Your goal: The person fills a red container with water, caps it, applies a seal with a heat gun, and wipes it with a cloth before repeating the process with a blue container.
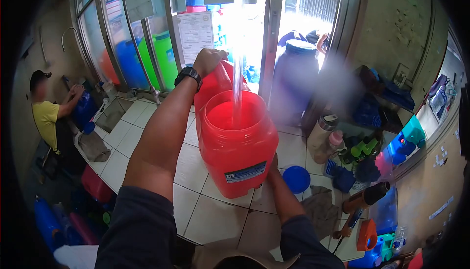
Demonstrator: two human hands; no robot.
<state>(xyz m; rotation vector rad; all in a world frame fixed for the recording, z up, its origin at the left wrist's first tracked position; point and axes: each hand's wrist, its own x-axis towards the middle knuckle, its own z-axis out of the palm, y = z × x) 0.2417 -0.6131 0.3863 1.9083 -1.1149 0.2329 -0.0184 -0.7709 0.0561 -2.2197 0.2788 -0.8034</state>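
A large red plastic container with a wide round open mouth stands tilted on the white tiled counter, a printed label on its near side. My left hand, with a black watch at the wrist, is closed round the container's handle at the top back. Low on the container's right side is my right hand, mostly hidden behind it, so its fingers cannot be made out. A bright vertical streak runs down into the mouth. Beside my right forearm lies a round blue lid.
Right of the container are a grey cloth, a beige bottle, a pink-capped bottle and a brown tumbler. A big blue drum stands behind. At far left, a person in yellow handles a blue container near a sink.
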